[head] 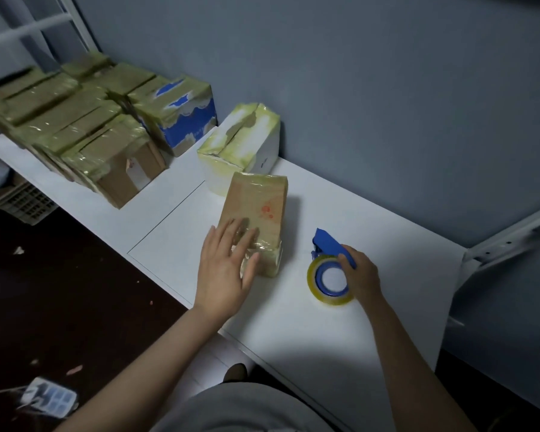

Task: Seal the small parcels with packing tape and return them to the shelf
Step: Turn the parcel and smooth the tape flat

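The left hand's fingers [247, 238] are straight and spread, lying flat on the near end of the brown parcel [259, 204], which is under the left hand [223, 269]. The parcel lies on the white table [371, 322]. Just beside it, the right hand [362, 275] curls around the blue tape holder [329, 244] with its yellow tape roll [312, 285]. Behind the parcel sits a white box [247, 141], then a blue box [181, 120] and a pile of taped brown boxes [75, 132].
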